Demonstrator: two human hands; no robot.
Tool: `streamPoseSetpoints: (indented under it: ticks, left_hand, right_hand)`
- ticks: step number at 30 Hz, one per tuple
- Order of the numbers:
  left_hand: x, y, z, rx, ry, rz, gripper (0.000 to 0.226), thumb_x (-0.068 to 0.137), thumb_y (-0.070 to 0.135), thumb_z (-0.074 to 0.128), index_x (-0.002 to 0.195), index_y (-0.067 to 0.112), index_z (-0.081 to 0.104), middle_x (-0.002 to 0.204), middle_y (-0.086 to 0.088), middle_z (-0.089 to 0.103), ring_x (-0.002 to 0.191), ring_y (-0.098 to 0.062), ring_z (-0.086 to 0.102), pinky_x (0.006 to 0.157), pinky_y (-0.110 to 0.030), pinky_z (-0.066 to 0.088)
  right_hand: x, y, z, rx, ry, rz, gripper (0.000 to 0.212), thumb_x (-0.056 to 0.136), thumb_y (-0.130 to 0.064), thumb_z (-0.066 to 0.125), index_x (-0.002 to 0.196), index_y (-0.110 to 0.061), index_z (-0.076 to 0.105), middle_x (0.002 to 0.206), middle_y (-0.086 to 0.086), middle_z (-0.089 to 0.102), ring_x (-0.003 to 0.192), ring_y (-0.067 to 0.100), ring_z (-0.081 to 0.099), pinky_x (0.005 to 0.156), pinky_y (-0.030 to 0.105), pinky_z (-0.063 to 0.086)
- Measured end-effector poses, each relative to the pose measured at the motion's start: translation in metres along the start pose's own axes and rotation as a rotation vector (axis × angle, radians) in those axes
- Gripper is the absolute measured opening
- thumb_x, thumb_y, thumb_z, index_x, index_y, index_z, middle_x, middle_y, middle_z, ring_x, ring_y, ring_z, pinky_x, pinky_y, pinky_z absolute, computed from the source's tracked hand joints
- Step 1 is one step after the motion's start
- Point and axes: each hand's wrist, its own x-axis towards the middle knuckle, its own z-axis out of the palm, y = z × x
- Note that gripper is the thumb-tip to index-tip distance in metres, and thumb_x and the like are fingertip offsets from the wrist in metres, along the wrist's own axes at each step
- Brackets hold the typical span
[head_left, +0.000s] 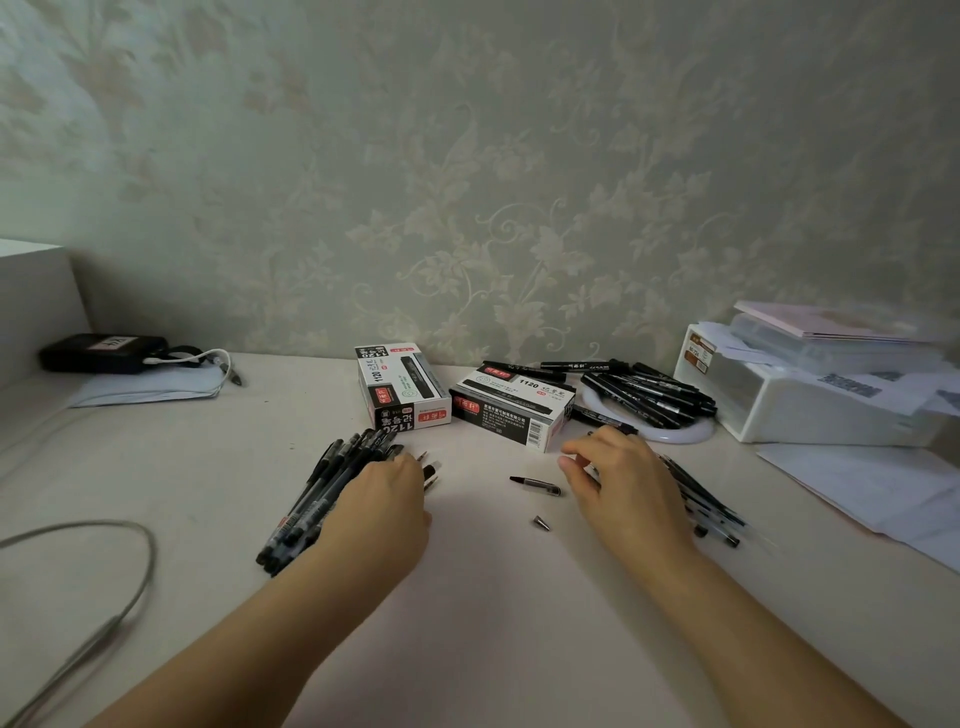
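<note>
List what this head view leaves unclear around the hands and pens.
Head view only:
Left hand: its own back hides the fingertips; grip on the gel pens unseen.
Right hand: motion blur; whether it pinches anything is unclear.
Thin pen parts beneath it: partly covered, blurred.
Grey cable: cut off by the left edge.

Cream leaf scrolls are running across the pale grey-green wallpaper (519, 182), the left pen box (402, 387) and right pen box (511, 408) are showing black, white and red printing, and the near-left pens (311, 499) are showing black against the off-white desk (493, 597).
</note>
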Motion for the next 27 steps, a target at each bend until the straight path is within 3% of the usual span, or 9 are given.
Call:
streamPoseSetpoints:
  ticks: [7,10,12,16,20,24,27]
  left_hand:
    - [0.002,0.0,0.004,-0.105,0.101,-0.031,0.025,0.093,0.03,0.055,0.105,0.012,0.042,0.107,-0.006,0.058,0.101,-0.028,0.057,0.073,-0.032,0.043]
    - [0.004,-0.004,0.007,-0.05,0.103,-0.035,0.021,0.097,0.032,0.047,0.1,0.012,0.046,0.107,-0.006,0.059,0.1,-0.027,0.058,0.075,-0.036,0.047]
    - [0.004,-0.002,0.01,0.011,0.124,-0.028,0.016,0.098,0.03,0.045,0.098,0.015,0.046,0.106,-0.004,0.06,0.098,-0.025,0.059,0.068,-0.033,0.043]
    - [0.004,0.011,0.011,-0.046,0.233,0.065,0.016,0.099,0.034,0.042,0.092,0.02,0.039,0.1,0.001,0.06,0.089,-0.021,0.06,0.06,-0.03,0.035]
    - [-0.001,0.03,0.012,-0.268,0.392,0.271,0.019,0.098,0.041,0.041,0.101,0.024,0.048,0.094,0.009,0.059,0.085,-0.017,0.058,0.06,-0.029,0.037]
    - [-0.005,0.033,0.017,-0.43,0.39,0.37,0.01,0.097,0.038,0.045,0.092,0.029,0.045,0.081,0.014,0.051,0.077,-0.012,0.052,0.061,-0.028,0.038]
    - [-0.002,0.029,0.021,-0.446,0.382,0.368,0.016,0.097,0.048,0.038,0.093,0.034,0.045,0.082,0.016,0.052,0.074,-0.006,0.047,0.061,-0.027,0.037]
  right_hand:
    - [-0.002,-0.003,-0.001,-0.009,0.041,-0.044,0.009,0.089,-0.017,0.068,0.096,-0.016,0.074,0.087,-0.001,0.067,0.079,0.022,0.058,0.064,0.031,0.045]
    - [-0.002,-0.004,0.0,-0.008,0.058,-0.042,0.009,0.089,-0.017,0.067,0.095,-0.017,0.074,0.087,-0.003,0.067,0.077,0.019,0.057,0.062,0.028,0.042]
    - [-0.001,-0.005,0.0,0.028,0.084,-0.052,0.007,0.089,-0.017,0.068,0.093,-0.017,0.074,0.084,-0.004,0.066,0.073,0.017,0.056,0.062,0.025,0.041]
    - [0.0,-0.016,0.0,0.379,0.026,0.073,0.004,0.087,-0.022,0.072,0.085,-0.022,0.076,0.075,-0.01,0.069,0.061,0.009,0.058,0.06,0.021,0.048]
    - [0.0,-0.033,0.002,0.902,-0.22,0.321,0.002,0.084,-0.025,0.076,0.085,-0.025,0.078,0.076,-0.003,0.075,0.065,0.004,0.066,0.061,0.014,0.049]
    - [-0.002,-0.033,-0.001,1.118,-0.364,0.369,0.015,0.082,-0.032,0.073,0.089,-0.019,0.078,0.079,0.004,0.075,0.063,0.006,0.061,0.06,0.018,0.049]
    - [-0.002,-0.032,0.003,1.154,-0.321,0.43,0.014,0.091,-0.025,0.066,0.089,-0.015,0.075,0.081,0.006,0.075,0.062,0.008,0.06,0.06,0.019,0.05]
